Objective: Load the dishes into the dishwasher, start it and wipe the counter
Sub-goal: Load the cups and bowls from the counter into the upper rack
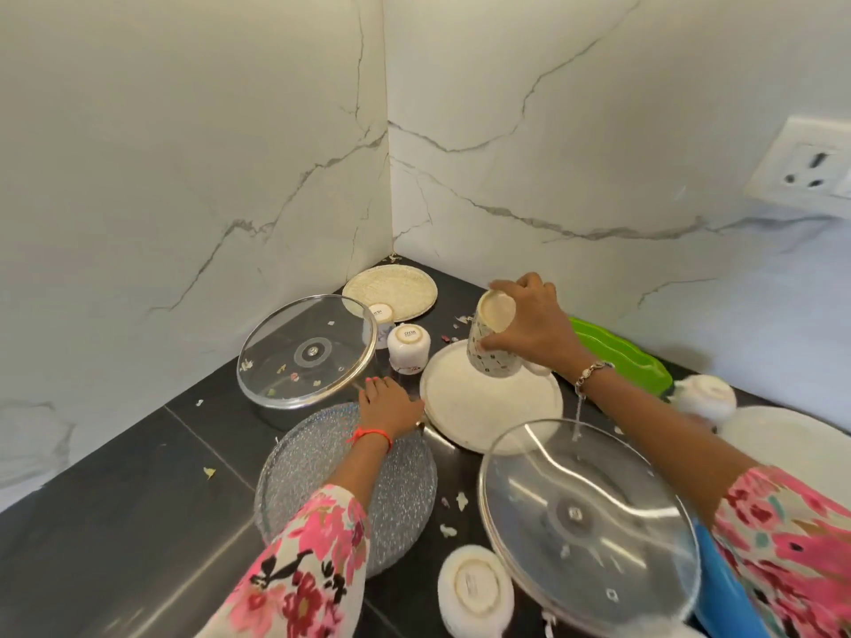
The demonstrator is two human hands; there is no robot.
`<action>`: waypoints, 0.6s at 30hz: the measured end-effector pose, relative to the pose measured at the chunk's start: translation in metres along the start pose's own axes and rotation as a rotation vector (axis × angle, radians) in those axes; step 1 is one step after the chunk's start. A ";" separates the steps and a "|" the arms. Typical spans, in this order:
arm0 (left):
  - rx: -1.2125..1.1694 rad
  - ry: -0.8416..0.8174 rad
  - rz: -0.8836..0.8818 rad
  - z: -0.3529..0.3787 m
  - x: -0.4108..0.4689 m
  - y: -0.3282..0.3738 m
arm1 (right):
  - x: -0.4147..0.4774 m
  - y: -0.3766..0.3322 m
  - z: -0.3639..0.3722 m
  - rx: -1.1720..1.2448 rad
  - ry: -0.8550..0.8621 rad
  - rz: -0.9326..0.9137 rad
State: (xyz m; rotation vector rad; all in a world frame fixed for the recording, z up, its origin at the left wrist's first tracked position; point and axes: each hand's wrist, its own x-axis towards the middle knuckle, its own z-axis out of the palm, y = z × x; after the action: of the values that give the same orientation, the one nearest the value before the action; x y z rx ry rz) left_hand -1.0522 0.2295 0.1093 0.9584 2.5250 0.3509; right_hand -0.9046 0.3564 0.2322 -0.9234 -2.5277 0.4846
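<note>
My right hand (pixel 529 322) grips an upside-down patterned mug (pixel 490 340) over a cream plate (pixel 488 407) on the black counter (pixel 138 490). My left hand (pixel 387 402) rests flat by the far edge of a textured glass plate (pixel 405 490), fingers together, holding nothing. Two white cups (pixel 409 345) stand upside down behind it. One glass lid (pixel 306 349) lies at the left and a second glass lid (pixel 585 522) sits near the front right. A woven round plate (pixel 400 287) lies in the corner. A white bowl (pixel 474 589) is overturned at the front.
A green dish (pixel 621 356) and a white bowl (pixel 707 396) lie behind my right arm, with a white plate (pixel 792 448) at the right edge and a blue item (pixel 723 596) under my sleeve. Food scraps dot the counter. Marble walls close the corner; a wall socket (pixel 810 165) is upper right.
</note>
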 end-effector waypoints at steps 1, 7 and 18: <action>0.002 0.004 0.042 0.001 -0.013 -0.002 | -0.017 -0.004 -0.004 -0.017 0.003 0.008; -0.113 0.079 0.251 0.003 -0.114 -0.008 | -0.116 -0.024 -0.033 -0.082 0.006 0.052; -0.349 0.244 0.361 0.040 -0.313 -0.016 | -0.327 -0.034 -0.076 -0.114 0.005 0.072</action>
State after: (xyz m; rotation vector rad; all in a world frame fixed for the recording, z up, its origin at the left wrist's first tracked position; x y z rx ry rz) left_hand -0.8309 0.0089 0.1587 1.2846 2.3690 1.0357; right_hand -0.6576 0.1272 0.2303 -1.0586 -2.5472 0.3621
